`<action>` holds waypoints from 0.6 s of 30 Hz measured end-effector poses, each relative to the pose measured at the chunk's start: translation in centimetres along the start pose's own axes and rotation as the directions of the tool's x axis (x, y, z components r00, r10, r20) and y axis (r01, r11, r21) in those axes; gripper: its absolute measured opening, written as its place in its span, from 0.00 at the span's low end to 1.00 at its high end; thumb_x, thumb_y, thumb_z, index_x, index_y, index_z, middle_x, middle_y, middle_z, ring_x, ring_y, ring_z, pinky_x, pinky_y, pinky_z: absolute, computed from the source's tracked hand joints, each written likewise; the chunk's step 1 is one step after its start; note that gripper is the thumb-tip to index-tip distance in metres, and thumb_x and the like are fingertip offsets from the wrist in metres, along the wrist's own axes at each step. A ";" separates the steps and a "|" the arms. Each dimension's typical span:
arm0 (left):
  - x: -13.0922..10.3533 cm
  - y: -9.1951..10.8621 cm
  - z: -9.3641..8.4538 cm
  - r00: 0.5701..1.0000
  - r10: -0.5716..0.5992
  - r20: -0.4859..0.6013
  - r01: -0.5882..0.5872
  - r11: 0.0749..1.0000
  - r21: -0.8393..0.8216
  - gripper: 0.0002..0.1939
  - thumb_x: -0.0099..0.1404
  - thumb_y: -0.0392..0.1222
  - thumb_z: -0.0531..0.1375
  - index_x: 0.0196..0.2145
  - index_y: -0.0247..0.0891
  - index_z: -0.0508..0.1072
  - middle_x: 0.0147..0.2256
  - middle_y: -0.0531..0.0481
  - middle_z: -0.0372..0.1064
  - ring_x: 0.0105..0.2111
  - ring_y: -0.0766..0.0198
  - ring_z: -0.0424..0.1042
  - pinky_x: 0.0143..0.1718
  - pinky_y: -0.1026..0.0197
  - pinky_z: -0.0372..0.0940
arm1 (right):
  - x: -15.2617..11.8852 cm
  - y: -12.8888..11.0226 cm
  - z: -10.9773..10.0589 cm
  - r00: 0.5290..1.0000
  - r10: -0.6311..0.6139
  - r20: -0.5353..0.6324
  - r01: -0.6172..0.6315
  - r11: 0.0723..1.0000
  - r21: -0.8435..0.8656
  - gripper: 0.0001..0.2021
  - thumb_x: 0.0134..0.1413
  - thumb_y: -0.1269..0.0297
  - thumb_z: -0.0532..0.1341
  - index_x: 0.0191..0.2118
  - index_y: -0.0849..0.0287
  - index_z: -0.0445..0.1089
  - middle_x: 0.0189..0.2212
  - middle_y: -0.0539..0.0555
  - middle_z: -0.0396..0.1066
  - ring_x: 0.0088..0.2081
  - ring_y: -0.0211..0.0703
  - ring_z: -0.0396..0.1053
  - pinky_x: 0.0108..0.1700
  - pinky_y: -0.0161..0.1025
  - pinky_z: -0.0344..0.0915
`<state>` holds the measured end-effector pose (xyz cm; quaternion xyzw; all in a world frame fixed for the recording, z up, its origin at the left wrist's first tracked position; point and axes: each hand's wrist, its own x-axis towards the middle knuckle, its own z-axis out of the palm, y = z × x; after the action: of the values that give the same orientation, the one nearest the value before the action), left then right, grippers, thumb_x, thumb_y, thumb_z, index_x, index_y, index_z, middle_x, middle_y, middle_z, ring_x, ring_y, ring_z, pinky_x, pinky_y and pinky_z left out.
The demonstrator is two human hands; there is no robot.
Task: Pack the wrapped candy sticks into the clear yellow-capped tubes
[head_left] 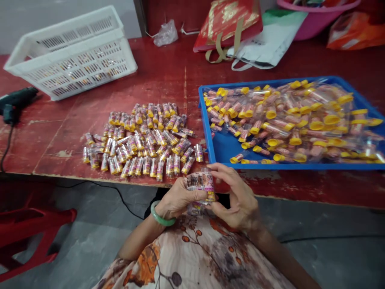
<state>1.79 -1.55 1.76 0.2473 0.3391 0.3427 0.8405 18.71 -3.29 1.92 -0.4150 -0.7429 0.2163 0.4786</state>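
Observation:
My left hand [179, 197], with a green bangle [163, 215] at the wrist, is closed around a stack of printed clear wrappers [195, 181] above my lap. My right hand [236, 196] curves round the right side of a small wrapped tube [208, 184] with a yellow end, thumb and fingertips at its edges. Many wrapped tubes [146, 165] with yellow ends lie grouped on the red table to the left. On the right, a blue tray [207, 132] holds a heap of clear tubes with yellow caps [271, 114].
A white plastic crate [76, 66] stands at the back left, beside a dark heat gun [18, 102]. Red and white bags [230, 24] and a pink basin [319, 20] sit at the back right. A red stool [36, 224] is lower left.

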 end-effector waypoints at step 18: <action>-4.6 18.0 -14.6 0.498 0.671 -0.550 0.118 0.576 0.809 0.20 0.51 0.54 0.67 0.30 0.31 0.74 0.22 0.50 0.70 0.21 0.66 0.68 0.23 0.65 0.61 | 0.5 2.3 -2.4 0.992 -0.113 0.050 0.120 0.979 -0.164 0.20 0.52 0.68 0.63 0.52 0.52 0.68 0.49 0.59 0.71 0.47 0.55 0.72 0.50 0.53 0.67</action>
<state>-18.77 9.29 5.83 0.4442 0.7477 0.3846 0.3092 21.67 -1.72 1.60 -0.4047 -0.7909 0.1334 0.4391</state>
